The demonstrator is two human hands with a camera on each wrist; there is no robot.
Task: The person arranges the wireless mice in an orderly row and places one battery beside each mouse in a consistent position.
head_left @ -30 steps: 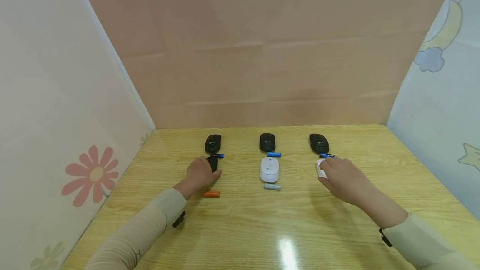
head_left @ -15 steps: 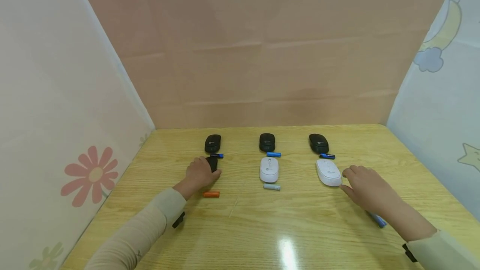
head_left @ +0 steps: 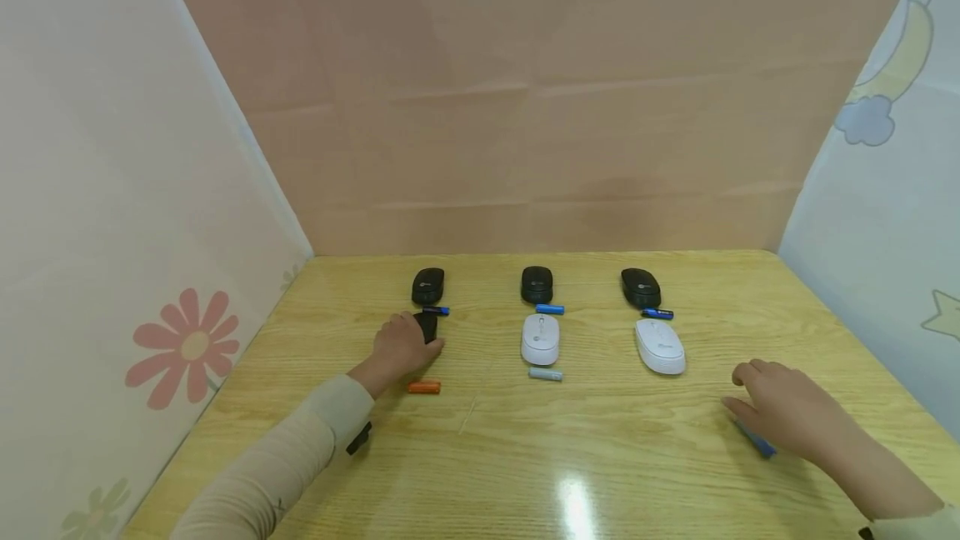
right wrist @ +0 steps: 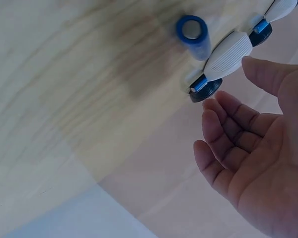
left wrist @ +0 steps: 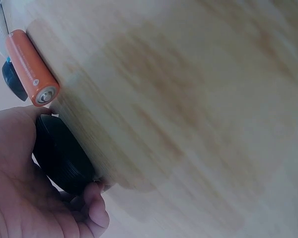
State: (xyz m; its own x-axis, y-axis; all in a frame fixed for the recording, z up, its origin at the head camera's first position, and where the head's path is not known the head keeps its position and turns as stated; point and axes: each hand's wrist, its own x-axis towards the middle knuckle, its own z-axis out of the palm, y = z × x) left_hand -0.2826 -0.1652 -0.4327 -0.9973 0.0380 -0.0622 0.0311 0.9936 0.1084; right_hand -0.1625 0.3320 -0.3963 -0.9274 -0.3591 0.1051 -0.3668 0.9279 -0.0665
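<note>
My left hand [head_left: 401, 346] grips a black computer mouse [head_left: 426, 326] by its sides on the left of the table, mostly hidden under the palm. In the left wrist view, the thumb and fingertips press on both sides of the black mouse [left wrist: 62, 153]. Just in front of that hand lies an orange battery [head_left: 424, 387]. My right hand [head_left: 787, 407] is over the right part of the table, fingers loosely bent and holding nothing. Partly under it lies a blue battery [head_left: 757, 442], whose end also shows in the right wrist view. To its left sits a white mouse [head_left: 660, 347].
Three black mice stand in a back row: left [head_left: 428, 285], middle [head_left: 537, 283] and right [head_left: 641, 287]. Before each lies a blue battery, such as the right one [head_left: 657, 314]. A white mouse [head_left: 541, 338] and a pale battery [head_left: 545, 374] are at the middle.
My right hand has let go of the white mouse on the right and moved right and nearer to me, over the blue battery. The left hand has stayed on its black mouse.
</note>
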